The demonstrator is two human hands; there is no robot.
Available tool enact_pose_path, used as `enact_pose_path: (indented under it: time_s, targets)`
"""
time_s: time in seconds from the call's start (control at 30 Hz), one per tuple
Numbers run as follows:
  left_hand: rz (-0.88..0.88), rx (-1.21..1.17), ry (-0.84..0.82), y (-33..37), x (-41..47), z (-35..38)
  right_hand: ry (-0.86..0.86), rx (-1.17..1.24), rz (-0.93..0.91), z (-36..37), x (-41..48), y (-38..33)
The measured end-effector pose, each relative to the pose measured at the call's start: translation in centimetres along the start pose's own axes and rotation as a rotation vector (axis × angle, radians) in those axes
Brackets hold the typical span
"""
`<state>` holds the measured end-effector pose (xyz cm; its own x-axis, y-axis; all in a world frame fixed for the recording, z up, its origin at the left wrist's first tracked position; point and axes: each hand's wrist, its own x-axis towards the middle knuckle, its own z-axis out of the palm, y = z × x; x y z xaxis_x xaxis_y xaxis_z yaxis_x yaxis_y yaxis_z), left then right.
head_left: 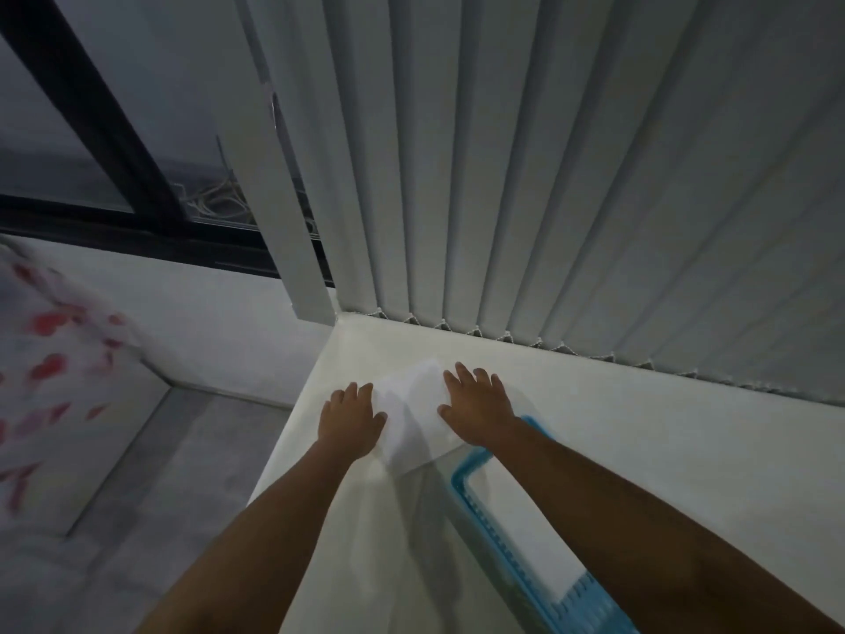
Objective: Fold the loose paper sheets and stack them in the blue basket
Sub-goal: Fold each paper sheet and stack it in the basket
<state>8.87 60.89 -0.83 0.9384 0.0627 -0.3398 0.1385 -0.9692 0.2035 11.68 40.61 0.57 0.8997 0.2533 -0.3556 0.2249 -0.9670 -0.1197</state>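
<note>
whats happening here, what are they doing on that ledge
A person is pressing a white paper sheet flat on a white ledge beside vertical blinds. The left hand lies on the sheet's left edge, the right hand on its right side, both with fingers spread. A blue basket sits just to the right, under the right forearm, already holding white paper. This sheet is not yet in the basket.

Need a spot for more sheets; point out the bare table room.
Free: the strip between the blinds and the blue basket, right of the right hand. Crowded: the left corner, where both hands, left hand, press the paper sheet.
</note>
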Motion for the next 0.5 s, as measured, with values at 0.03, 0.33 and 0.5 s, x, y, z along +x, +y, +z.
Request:
enact_pose_path:
  time_s: [0.03, 0.33, 0.5]
  targets:
    - [-0.002, -0.030, -0.005, -0.3, 0.9, 0.0, -0.020, -0.002, -0.004, -0.1, 1.2, -0.3]
    - [-0.008, -0.255, 0.034, -0.8, 5.7, 2.0, -0.109, -0.034, -0.040, 0.6, 8.2, -2.3]
    - [-0.064, -0.390, 0.085, -0.7, 7.1, 2.5, -0.095, -0.035, -0.046, 0.5, 9.8, -2.7]
